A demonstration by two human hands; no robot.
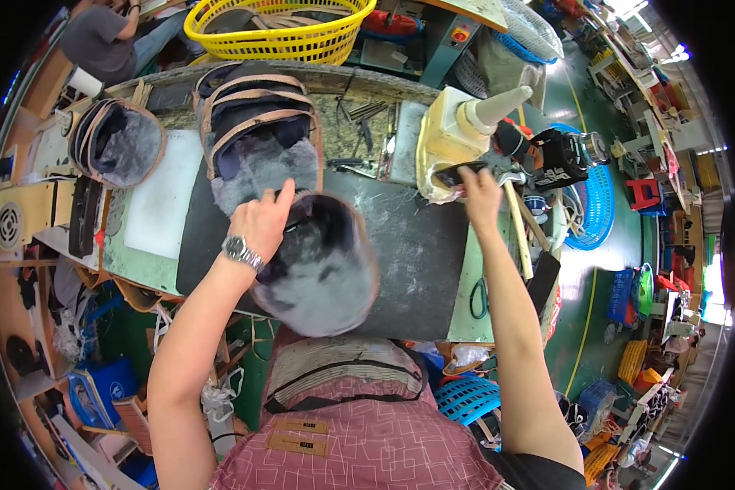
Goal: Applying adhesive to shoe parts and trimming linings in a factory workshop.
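Two tan rectangular labels (300,434) on the pink checked apron at bottom centre.

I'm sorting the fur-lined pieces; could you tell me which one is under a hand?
The nearest one, under the left hand; the other stacks lie untouched.

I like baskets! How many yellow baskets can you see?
1. The yellow basket sits at the top, beyond the far edge of the workbench. Other baskets nearby are blue, and more yellow ones may be hidden in the clutter.
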